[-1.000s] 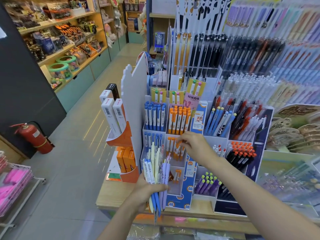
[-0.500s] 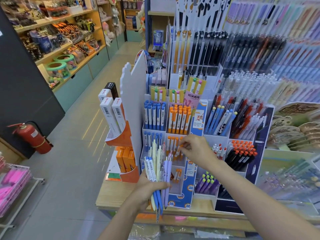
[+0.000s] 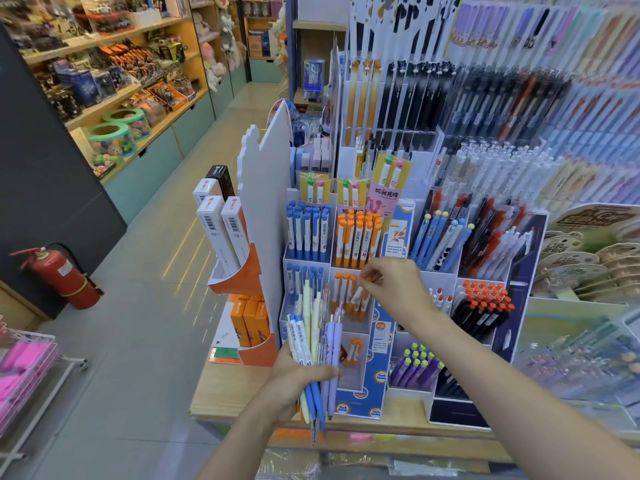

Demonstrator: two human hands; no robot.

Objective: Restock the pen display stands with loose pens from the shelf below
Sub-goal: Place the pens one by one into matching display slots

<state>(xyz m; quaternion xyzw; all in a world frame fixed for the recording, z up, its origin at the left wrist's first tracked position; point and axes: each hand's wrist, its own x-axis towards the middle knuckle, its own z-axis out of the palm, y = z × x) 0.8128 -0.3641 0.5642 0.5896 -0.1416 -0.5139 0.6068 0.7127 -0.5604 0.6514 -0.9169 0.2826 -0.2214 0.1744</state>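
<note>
While left hand (image 3: 294,377) grips mixed blue, cream and lilac plastic pens (image 3: 317,344), right hand (image 3: 394,289) pinches orange-capped white pen (image 3: 360,293) over middle-tier white stand compartment (image 3: 349,327)

Head view: forward-down, close over pen stand (image 3: 349,271).

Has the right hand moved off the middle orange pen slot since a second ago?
No. The right hand still pinches an orange pen at the middle orange slot of the white stand, below the full top row of orange pens.
</note>
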